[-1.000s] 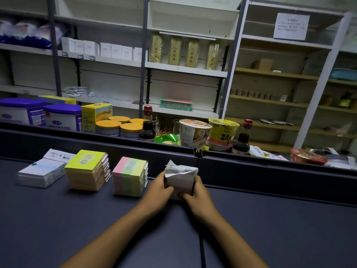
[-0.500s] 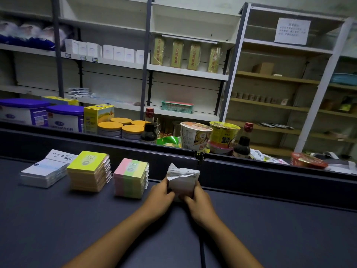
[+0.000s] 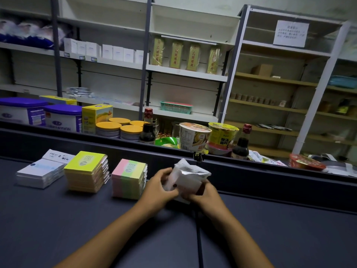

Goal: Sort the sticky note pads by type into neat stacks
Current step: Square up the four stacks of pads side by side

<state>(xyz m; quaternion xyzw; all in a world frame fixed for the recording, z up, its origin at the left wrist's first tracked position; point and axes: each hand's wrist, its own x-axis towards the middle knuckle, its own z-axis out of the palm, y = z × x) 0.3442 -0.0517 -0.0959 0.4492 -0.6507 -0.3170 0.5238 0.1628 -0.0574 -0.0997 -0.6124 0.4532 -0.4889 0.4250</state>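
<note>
Both hands are holding a white plastic-wrapped bundle [image 3: 186, 177] a little above the dark counter [image 3: 58, 229], near its far edge. The left hand [image 3: 157, 188] is gripping the left side of the bundle with curled fingers, and the right hand [image 3: 205, 192] is gripping its lower right side; the wrapping is crumpled at the top, and I cannot tell what kind of pads are inside. To the left of the hands, three stacks are standing in a row on the counter. The pink and green pad stack [image 3: 129, 178] is sitting just beside the left hand, the yellow pad stack [image 3: 86, 171] is standing next to it, and the white pad stack [image 3: 41, 173] is lying at the far left, with another white pack [image 3: 58, 154] behind it. A dark raised ledge [image 3: 270, 178] is running along the far side of the counter, close behind the bundle. Beyond the ledge, two purple-lidded tubs [image 3: 44, 116], a yellow box [image 3: 96, 117], orange-lidded tins [image 3: 119, 128], two soy sauce bottles [image 3: 147, 128], instant noodle cups [image 3: 208, 136] and a red bowl [image 3: 307, 162] are standing. Further back, shelves [image 3: 185, 72] are carrying white boxes [image 3: 104, 51], golden packets [image 3: 185, 54] and a green basket [image 3: 175, 107].
</note>
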